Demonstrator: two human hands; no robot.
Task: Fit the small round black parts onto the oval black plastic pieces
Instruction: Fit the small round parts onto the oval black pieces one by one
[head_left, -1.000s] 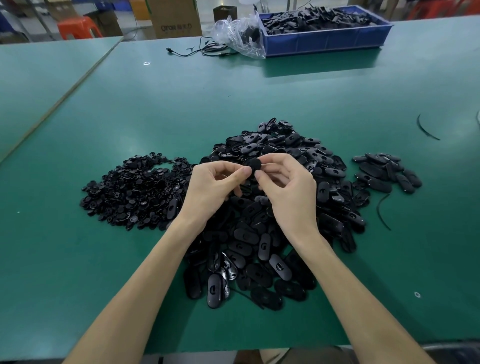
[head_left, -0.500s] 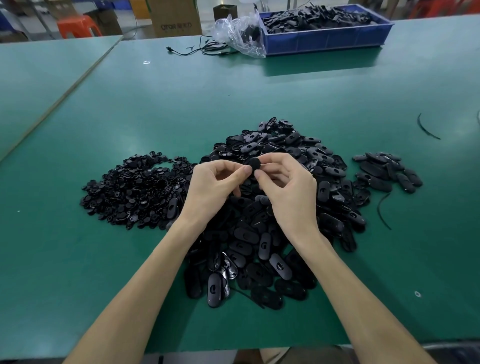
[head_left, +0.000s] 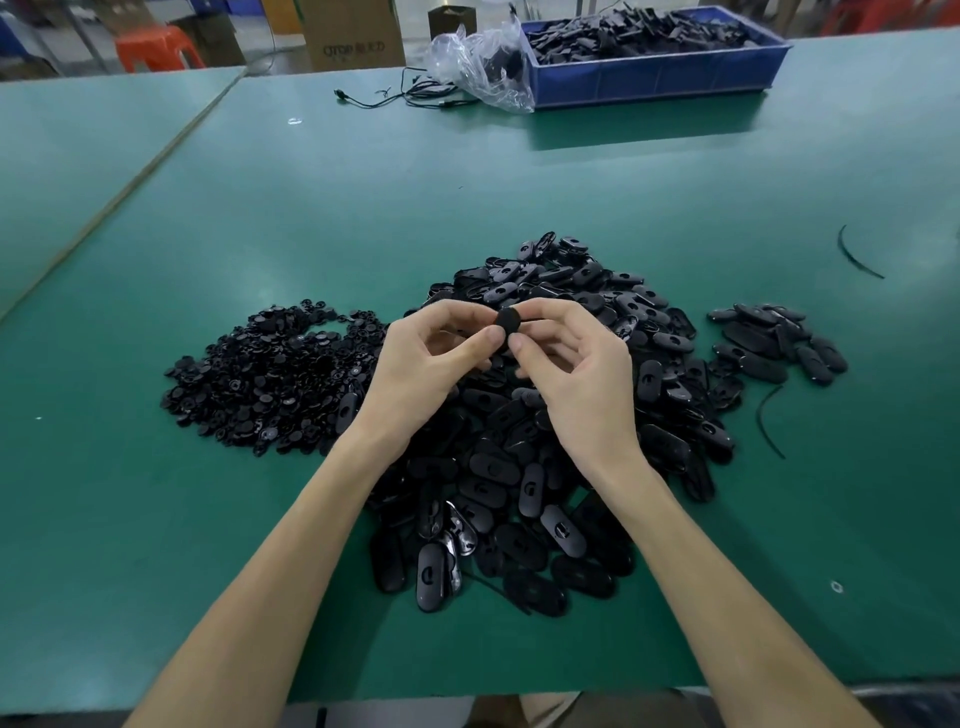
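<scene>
Both hands meet above the middle of the green counter (head_left: 363, 208), and a round part (head_left: 509, 323) sits right between them, raised off the surface. The left hand (head_left: 415, 374) pinches its left edge with thumb and curled forefinger. The right hand (head_left: 576, 384) pinches the right edge the same way, the two thumb tips nearly touching under it. A thin dark edge shows just right of the part, against the right fingers; I cannot tell whether that is an oval piece held edge-on. Directly beneath the hands and wrists lies the big heap of ovals (head_left: 519, 467). The heap of round parts (head_left: 270, 379) lies just left of the left hand, touching the ovals. A smaller stack (head_left: 774, 343) of ovals sits apart to the right. At the far edge stands a blue bin (head_left: 654, 78) with a plastic bag (head_left: 483, 62) beside it.
</scene>
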